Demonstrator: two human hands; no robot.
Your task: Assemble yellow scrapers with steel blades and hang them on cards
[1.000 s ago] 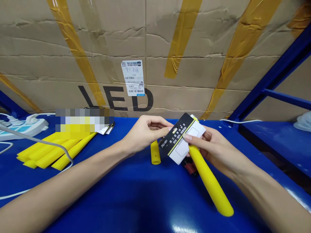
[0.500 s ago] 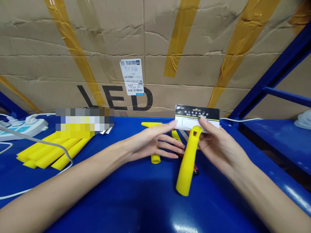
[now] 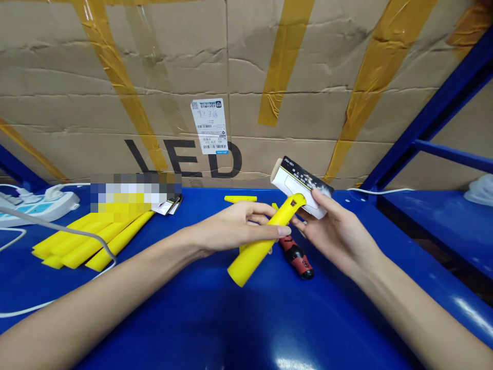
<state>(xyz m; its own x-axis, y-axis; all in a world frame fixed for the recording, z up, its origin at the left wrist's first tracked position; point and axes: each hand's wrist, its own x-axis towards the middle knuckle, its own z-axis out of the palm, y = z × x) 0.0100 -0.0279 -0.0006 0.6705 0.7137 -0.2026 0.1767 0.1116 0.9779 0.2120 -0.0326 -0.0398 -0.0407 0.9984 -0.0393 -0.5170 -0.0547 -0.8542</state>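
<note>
A yellow-handled scraper (image 3: 257, 252) is held slantwise above the blue table, its hollow handle end pointing down and left. A black-and-white printed card sleeve (image 3: 304, 180) covers its head. My left hand (image 3: 246, 223) closes on the handle, thumb on top and fingers mostly hidden behind it. With the thumb in front and fingers behind, my right hand (image 3: 335, 231) pinches the card sleeve. Under the scraper lies a red-and-black screwdriver (image 3: 296, 256), partly hidden. Another yellow T-shaped piece (image 3: 241, 198) rests behind my left hand, mostly covered.
Several yellow handles (image 3: 96, 239) lie piled at left, their far ends blurred out. A white power strip (image 3: 42, 205) with a grey cable (image 3: 77, 232) sits beside them. A taped cardboard box (image 3: 173, 103) stands behind, and a blue rack post (image 3: 431, 113) rises at right.
My left hand has gone from open beside the scraper to gripping its handle. The scraper and card have tilted, the handle end swinging left and up, uncovering more of the screwdriver.
</note>
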